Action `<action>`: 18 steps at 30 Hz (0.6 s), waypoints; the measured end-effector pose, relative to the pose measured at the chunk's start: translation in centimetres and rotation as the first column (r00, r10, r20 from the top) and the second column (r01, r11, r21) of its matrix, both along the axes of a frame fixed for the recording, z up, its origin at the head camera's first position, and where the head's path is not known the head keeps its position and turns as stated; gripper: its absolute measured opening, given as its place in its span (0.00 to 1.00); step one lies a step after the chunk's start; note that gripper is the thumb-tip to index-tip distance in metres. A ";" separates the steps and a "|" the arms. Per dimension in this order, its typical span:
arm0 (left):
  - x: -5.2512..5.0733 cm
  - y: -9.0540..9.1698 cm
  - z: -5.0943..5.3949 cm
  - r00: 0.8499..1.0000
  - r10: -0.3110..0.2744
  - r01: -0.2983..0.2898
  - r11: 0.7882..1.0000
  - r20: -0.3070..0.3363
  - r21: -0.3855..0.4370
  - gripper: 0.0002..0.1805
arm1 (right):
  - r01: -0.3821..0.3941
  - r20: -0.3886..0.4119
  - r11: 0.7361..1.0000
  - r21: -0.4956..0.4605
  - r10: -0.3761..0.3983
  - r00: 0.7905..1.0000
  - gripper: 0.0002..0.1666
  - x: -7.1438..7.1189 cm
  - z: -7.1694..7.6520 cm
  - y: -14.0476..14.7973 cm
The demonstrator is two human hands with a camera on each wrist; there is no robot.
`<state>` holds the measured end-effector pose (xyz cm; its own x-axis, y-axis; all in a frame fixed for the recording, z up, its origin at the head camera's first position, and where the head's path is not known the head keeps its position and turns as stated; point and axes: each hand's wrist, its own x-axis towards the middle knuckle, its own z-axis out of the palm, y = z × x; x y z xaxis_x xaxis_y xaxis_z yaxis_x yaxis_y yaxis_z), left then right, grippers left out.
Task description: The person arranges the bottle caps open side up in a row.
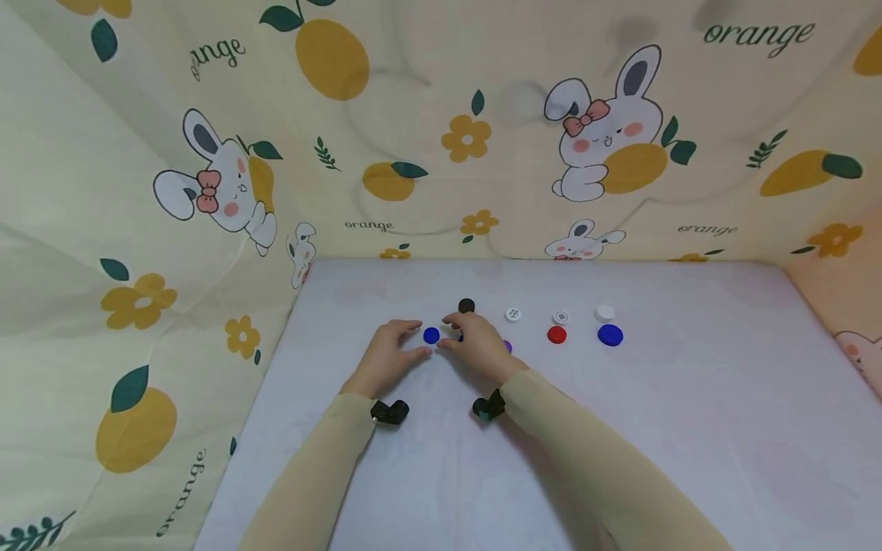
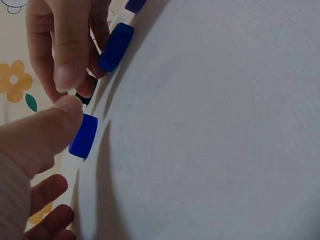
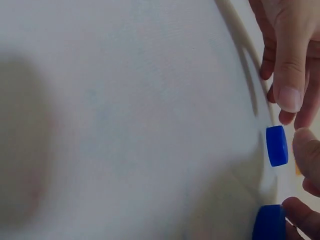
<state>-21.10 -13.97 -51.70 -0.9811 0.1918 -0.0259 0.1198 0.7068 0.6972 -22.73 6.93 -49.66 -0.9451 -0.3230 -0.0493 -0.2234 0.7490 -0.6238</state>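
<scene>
A small blue cap (image 1: 431, 336) lies on the table between my two hands. My left hand (image 1: 386, 355) is on its left, fingers and thumb parted. My right hand (image 1: 480, 346) stands to its right, its fingers and thumb apart too. In the left wrist view the left thumb overlaps the edge of the small blue cap (image 2: 84, 136); touching or not, I cannot tell. Partly hidden beneath the right hand is a second blue cap (image 3: 270, 223). A black cap (image 1: 466, 305) sits just behind that hand, and a purple cap (image 1: 507, 347) peeks out on its right.
Farther right lie two patterned white pieces (image 1: 513, 314), a red cap (image 1: 556, 334), a plain white cap (image 1: 605, 312) and a large blue cap (image 1: 610, 335). A printed cloth (image 1: 427, 153) hangs behind the pale table (image 1: 689, 428) and along its sides.
</scene>
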 end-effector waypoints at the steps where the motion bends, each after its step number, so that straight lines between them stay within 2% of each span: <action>1: -0.1 0.0 0.0 1.000 -0.003 0.003 1.000 -0.010 -0.005 0.35 | -0.002 -0.010 1.000 0.008 0.002 1.000 0.29 -0.1 0.0 -0.1; 6: -0.4 0.2 -0.4 1.000 -0.011 0.009 0.998 -0.028 -0.060 0.31 | -0.007 -0.054 0.999 0.050 0.010 0.998 0.24 -0.4 -0.4 -0.6; 9: -0.4 0.4 -0.5 1.000 -0.002 0.000 0.996 -0.025 -0.087 0.28 | -0.015 -0.054 0.997 0.075 0.019 0.998 0.23 -0.5 -0.5 -0.7; 18: -0.8 0.9 -0.2 0.999 -0.002 -0.002 0.994 -0.034 -0.109 0.19 | -0.037 -0.062 0.991 0.131 0.046 0.997 0.17 -0.4 -0.3 -1.0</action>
